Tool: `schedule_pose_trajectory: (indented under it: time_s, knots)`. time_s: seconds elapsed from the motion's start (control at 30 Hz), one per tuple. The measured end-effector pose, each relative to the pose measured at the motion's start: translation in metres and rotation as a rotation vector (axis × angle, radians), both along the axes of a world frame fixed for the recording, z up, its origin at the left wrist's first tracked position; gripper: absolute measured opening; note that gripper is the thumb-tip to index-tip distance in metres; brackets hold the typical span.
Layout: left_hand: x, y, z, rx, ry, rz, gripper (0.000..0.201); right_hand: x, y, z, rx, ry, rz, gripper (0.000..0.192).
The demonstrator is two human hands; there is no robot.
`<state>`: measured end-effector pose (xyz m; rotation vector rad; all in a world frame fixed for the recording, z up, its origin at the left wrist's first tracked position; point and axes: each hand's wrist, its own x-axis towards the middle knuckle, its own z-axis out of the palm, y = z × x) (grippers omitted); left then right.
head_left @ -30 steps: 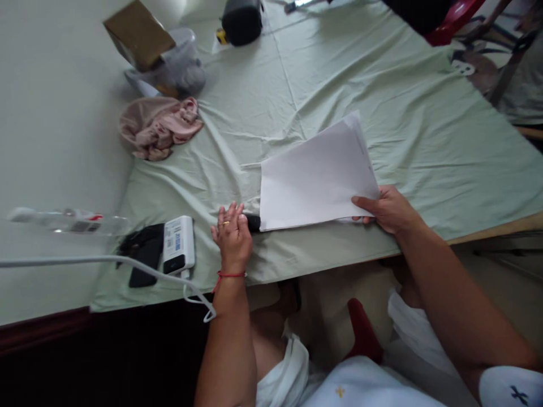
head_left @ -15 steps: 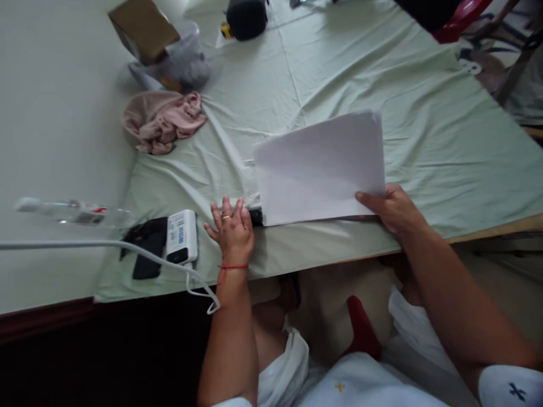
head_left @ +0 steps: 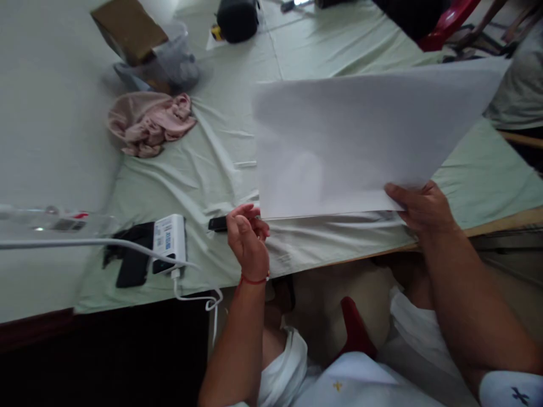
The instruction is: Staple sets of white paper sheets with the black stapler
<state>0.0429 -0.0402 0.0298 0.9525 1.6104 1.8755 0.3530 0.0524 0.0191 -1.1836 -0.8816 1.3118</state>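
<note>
The counter [head_left: 360, 39] under its green cloth fills the view. Raised at 1 o'clock, the paper sheets [head_left: 352, 141] look light and floppy, best pinched at an edge; right hand [head_left: 418, 208] fingers clamp their lower corner. Left hand [head_left: 248, 237], fingers loosely curled, holds nothing beside a small black object [head_left: 218, 224].

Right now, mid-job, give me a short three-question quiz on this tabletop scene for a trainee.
1. True or false: the right hand holds the stack of white paper sheets lifted off the pale green tablecloth.
2. Which thing lies nearest the left hand? A) crumpled pink cloth B) small black oblong object C) brown cardboard box
3. Fill in: the white cable plugs into the white ____ beside the flat black device.

Key: 1 true; 2 B; 3 power bank.
</note>
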Motion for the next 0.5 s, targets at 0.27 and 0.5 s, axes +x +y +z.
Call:
schedule_pose_trajectory:
  time_s: [0.27,0.5]
  knots:
    - [0.010,0.022,-0.001,-0.273,-0.442,-0.440,0.064,0.012,-0.002,0.004,0.063,-0.048,0.036,0.040]
    - [0.005,0.033,-0.010,-0.205,-0.047,-0.456,0.041,0.019,0.003,0.006,0.136,-0.071,0.093,0.036]
